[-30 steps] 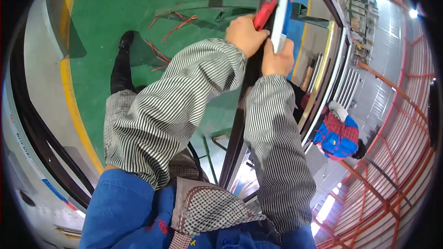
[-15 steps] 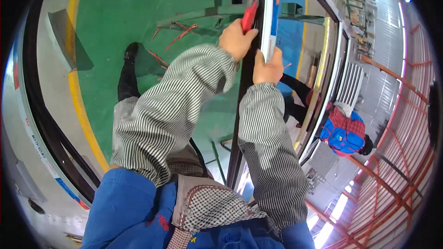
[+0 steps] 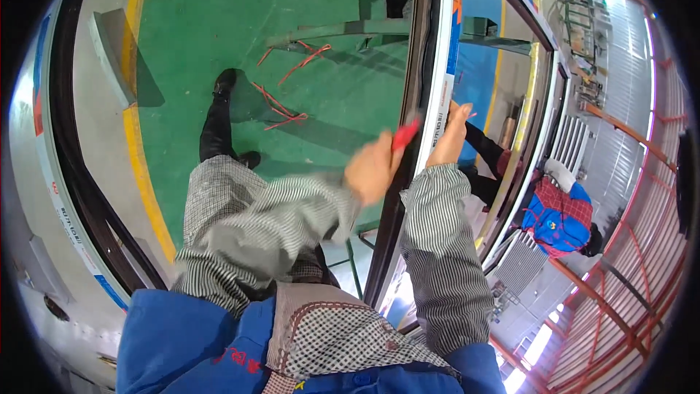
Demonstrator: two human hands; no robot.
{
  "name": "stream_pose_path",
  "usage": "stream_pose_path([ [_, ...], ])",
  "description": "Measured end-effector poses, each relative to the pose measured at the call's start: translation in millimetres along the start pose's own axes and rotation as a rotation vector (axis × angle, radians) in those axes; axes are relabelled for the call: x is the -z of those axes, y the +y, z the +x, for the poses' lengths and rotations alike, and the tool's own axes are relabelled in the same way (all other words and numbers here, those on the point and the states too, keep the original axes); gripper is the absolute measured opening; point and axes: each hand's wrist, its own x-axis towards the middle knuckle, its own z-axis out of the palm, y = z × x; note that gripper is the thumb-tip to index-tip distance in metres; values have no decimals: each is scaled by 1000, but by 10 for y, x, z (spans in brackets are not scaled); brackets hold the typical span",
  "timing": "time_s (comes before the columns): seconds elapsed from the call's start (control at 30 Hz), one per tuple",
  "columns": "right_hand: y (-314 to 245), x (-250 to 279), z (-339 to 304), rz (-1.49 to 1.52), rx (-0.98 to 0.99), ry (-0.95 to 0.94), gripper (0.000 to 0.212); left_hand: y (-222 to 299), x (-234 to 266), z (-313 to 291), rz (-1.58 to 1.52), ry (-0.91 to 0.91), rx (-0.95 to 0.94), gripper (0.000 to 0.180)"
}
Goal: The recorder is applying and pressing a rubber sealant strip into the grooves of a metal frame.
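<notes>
A tall dark frame bar (image 3: 408, 102), with white printed film (image 3: 442, 95) along one face, stands upright before me. My left hand (image 3: 370, 169), smeared by motion, is closed round a small red tool (image 3: 405, 133), whose tip reaches the dark edge of the bar. What kind of tool it is cannot be made out. On the bar's other side, my right hand (image 3: 449, 138) rests against the filmed face, fingers stretched upward and lying along it. Both forearms wear striped sleeve covers.
Red strips (image 3: 281, 106) lie on the green floor (image 3: 211, 0) beside a metal stand (image 3: 350, 29). Another filmed frame (image 3: 62, 190) rises at far left. Beyond the frame bar, at right, a person in a blue and red checked top (image 3: 558, 215) is bent over.
My left hand has come down along the bar toward me with the red tool. My right hand has loosened from the bar's edge and its fingers have straightened. The view has shifted slightly.
</notes>
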Motion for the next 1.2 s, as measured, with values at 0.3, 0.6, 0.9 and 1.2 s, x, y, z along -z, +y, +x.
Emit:
stream_pose_path([
  [0.3,265,172,-172,-160,123,51,65,-80,13,243,52,57,-61,32],
  [0.6,662,501,-252,-436,205,92,59,-103,-65,89,147,112,-90,31],
  [0.9,392,120,-481,-381,183,115,55,91,306,744,86,237,-155,37],
  [1.2,266,171,-498,-351,166,121,49,21,163,-128,-1,-28,36,32],
])
